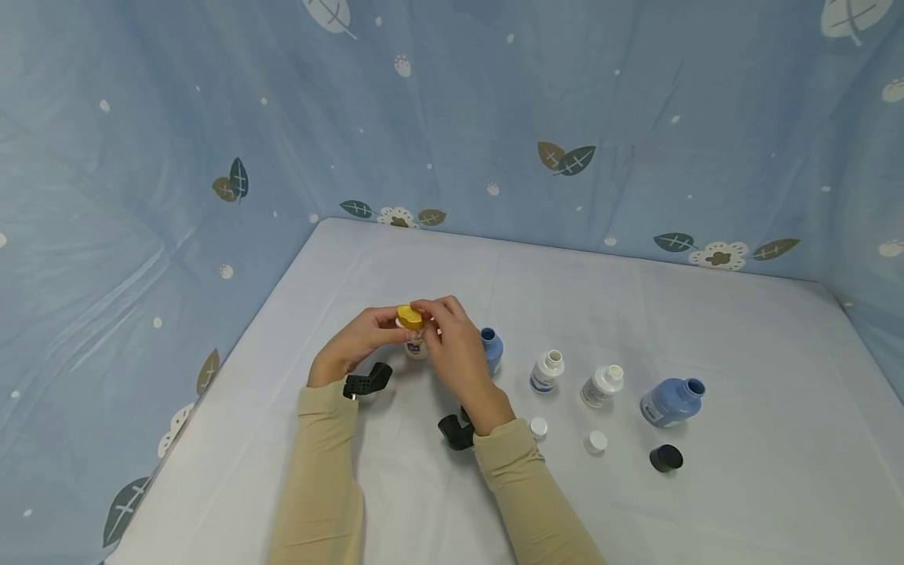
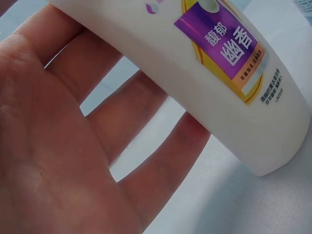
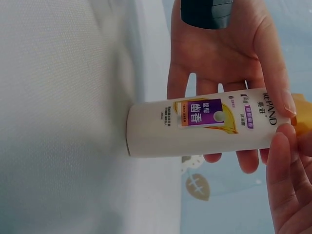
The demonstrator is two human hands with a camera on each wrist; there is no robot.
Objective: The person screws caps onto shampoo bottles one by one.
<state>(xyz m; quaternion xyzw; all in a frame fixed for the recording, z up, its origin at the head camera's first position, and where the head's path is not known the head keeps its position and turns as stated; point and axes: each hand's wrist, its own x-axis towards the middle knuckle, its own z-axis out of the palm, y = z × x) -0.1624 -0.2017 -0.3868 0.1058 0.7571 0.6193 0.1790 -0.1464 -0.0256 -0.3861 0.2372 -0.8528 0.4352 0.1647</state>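
Note:
My left hand point(image 1: 356, 337) grips a white body wash bottle point(image 3: 161, 139) near its top, thumb on one side and fingers round the other. Its purple and gold label shows in the left wrist view, where the fingers lie along the side of the bottle. On top sits a yellow cap point(image 1: 410, 317), which my right hand point(image 1: 457, 349) pinches between thumb and fingers. The bottle stands upright, its base right at the white tabletop. Just right of it, an uncapped blue bottle point(image 1: 492, 345) is partly hidden behind my right hand.
Farther right stand two open white bottles point(image 1: 547, 372) and another open blue bottle point(image 1: 671, 402). In front of them lie two white caps point(image 1: 596, 442) and a black cap point(image 1: 666, 457). A blue patterned curtain point(image 1: 494, 118) borders the table's back and left.

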